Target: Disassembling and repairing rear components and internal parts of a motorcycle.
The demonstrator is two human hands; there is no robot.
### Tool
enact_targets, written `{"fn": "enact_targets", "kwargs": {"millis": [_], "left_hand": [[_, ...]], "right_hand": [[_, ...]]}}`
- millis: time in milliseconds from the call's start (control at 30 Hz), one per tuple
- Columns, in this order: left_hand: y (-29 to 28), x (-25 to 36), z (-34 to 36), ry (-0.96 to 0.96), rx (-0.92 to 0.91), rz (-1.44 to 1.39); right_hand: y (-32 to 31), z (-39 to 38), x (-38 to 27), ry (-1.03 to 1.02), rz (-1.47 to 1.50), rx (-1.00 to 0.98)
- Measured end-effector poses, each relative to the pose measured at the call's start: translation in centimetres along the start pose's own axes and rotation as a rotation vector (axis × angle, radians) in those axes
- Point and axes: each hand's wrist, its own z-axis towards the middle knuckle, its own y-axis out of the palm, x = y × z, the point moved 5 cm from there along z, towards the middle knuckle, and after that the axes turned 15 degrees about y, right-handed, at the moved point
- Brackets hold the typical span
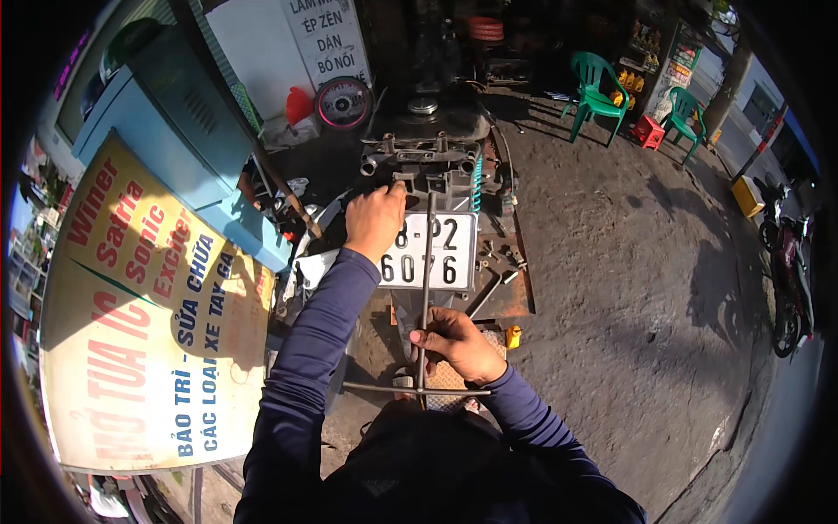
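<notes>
A long T-handle wrench (426, 297) stands in front of me, its crossbar near my body and its shaft reaching over the licence plate to the motorcycle's rear. My right hand (454, 345) is closed around the lower shaft, thumb pressed against it. Up at the left, my left hand (375, 220) has curled fingers at the dark rear bracket (423, 183), just above the white licence plate (454, 231). Whatever those fingertips pinch is hidden. The wrench's far tip is by the bracket; whether it sits on a bolt I cannot tell.
Loose sockets and bolts (511, 256) lie right of the plate on a rusty sheet. A large yellow signboard (148, 341) and a blue cabinet (166, 131) flank the left. Green chairs (594, 92) stand far right, and a parked motorbike (790, 271) is at the right edge.
</notes>
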Motion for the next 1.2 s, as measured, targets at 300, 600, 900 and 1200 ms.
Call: {"fn": "enact_targets", "kwargs": {"millis": [300,600,900,1200], "left_hand": [[1.5,-0.6,-0.3,0.124,0.300,-0.121],[-0.5,-1.1,-3.1,-0.222,0.502,-0.801],[2.8,0.0,-6.4,-0.772,0.367,-2.411],[1.4,-1.1,-2.6,-0.383,0.011,-1.491]], "right_hand": [[-3.1,0.4,-0.3,-0.039,0.089,-0.063],[-3.6,2.4,1.1,-0.119,0.316,-0.314],[-2.9,2.5,-0.1,-0.039,0.330,-0.274],[-1.8,2.3,-0.6,0.009,0.442,-0.500]]}}
